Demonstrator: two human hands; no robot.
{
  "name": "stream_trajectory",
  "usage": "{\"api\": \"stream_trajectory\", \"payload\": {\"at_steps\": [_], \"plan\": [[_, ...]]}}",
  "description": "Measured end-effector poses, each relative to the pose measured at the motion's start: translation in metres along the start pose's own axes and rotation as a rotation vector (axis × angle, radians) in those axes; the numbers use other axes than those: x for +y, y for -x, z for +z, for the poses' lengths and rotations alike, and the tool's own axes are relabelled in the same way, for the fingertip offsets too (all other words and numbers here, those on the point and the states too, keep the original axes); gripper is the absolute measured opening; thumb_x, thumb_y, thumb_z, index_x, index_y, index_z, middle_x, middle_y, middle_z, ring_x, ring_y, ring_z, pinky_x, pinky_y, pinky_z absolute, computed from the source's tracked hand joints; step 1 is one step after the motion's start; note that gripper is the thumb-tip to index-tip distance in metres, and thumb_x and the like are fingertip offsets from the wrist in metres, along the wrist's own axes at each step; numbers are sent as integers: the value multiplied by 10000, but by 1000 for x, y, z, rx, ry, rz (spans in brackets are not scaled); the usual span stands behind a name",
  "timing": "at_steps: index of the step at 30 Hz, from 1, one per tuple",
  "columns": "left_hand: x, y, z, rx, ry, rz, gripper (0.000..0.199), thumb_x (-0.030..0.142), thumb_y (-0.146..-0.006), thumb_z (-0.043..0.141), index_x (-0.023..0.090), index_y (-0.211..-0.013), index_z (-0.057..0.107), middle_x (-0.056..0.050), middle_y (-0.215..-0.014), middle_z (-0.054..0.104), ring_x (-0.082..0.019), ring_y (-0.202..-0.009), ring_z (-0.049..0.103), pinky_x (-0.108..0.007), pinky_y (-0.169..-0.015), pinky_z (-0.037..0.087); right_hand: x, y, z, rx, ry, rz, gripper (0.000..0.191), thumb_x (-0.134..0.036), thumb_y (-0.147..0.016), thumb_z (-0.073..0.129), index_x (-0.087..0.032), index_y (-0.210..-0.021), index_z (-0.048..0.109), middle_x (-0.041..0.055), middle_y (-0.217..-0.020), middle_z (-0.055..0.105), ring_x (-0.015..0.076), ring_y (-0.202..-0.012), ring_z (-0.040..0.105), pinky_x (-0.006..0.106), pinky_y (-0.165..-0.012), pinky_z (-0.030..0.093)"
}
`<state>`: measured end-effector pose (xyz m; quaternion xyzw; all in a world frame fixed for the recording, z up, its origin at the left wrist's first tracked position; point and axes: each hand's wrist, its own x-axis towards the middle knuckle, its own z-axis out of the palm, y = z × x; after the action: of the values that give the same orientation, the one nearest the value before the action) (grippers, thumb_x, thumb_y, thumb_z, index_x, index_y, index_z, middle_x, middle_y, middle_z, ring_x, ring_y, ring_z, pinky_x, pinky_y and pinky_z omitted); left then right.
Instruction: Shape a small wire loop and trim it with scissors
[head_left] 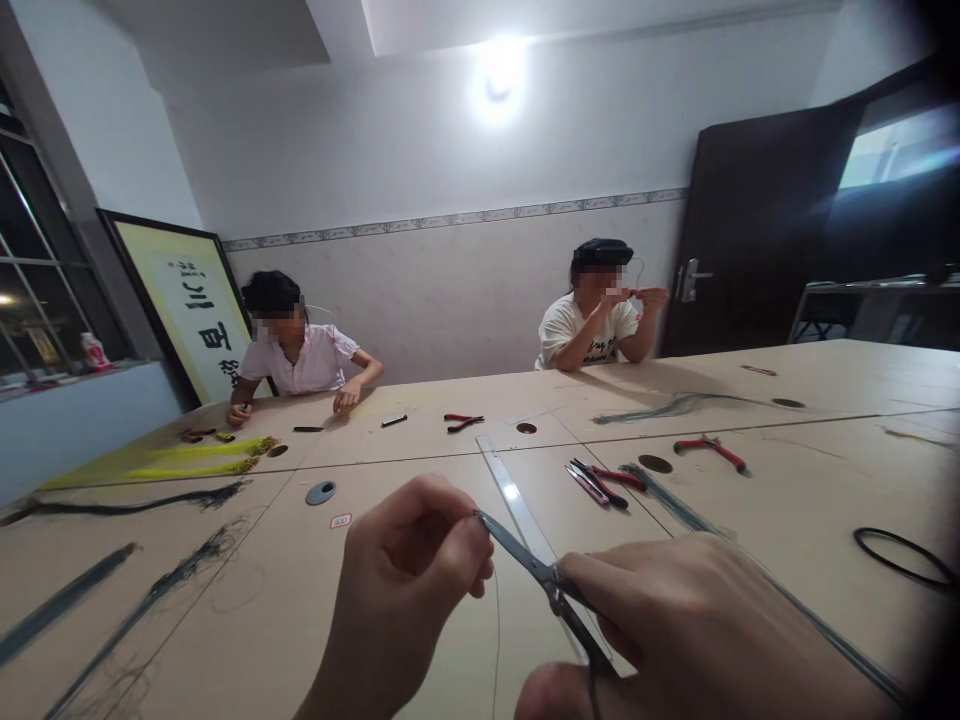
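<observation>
One pair of scissors (517, 547), lower centre of the frame, was gripped by the right hand (690, 605), its tip at the left hand (416, 575), which pinched one thin strand (496, 630).

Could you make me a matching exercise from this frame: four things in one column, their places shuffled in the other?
Things
1. scissors
2. thin strand
3. long flat strip
4. grey disc

Places
A. lying on the table, left of both hands
B. running down below the left hand
C. held in the right hand
D. lying flat, partly hidden behind the open blades and handles

Pairs: 1-C; 2-B; 3-D; 4-A
</observation>
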<state>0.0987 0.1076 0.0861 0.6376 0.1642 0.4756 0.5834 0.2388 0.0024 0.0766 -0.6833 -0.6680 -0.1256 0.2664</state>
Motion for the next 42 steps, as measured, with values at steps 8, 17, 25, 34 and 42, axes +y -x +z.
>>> {"api": "stream_trajectory", "payload": {"at_steps": [8,17,25,34,42], "plan": [[0,-2,1,-8,21,-5,188,38,-686,633,205,-601,646,79,-518,614,-38,-453,576,-76,-445,465,2,3,3,-20,-30,-21,381,-495,-619,826,-230,-568,556,-78,-429,512,111,-373,476,236,-422,266],[1,-2,0,-20,18,6,186,48,-703,633,208,-607,642,77,-525,613,-42,-458,574,-85,-457,473,0,2,2,-9,-6,-19,346,-424,-661,803,-226,-568,536,-68,-436,529,128,-383,517,239,-422,262],[-3,-2,-3,-31,-76,59,211,47,-722,623,228,-616,648,83,-510,613,-47,-454,587,-79,-457,480,-2,3,-1,-66,-38,21,290,-396,-631,825,-227,-607,590,-66,-489,608,119,-414,547,239,-457,280],[-10,-6,-7,-43,-143,126,188,129,-764,640,257,-628,669,83,-489,616,-55,-445,598,-69,-458,488,-8,-8,-11,-45,-52,84,357,-344,-539,901,-183,-544,582,-52,-478,635,102,-415,573,225,-454,261],[-6,-4,-8,-56,-109,137,242,34,-745,609,244,-633,653,93,-512,616,-39,-450,598,-59,-467,484,-5,-4,-11,-158,-141,122,298,-456,-632,843,-230,-665,652,-45,-552,651,149,-492,590,230,-466,326]]}}
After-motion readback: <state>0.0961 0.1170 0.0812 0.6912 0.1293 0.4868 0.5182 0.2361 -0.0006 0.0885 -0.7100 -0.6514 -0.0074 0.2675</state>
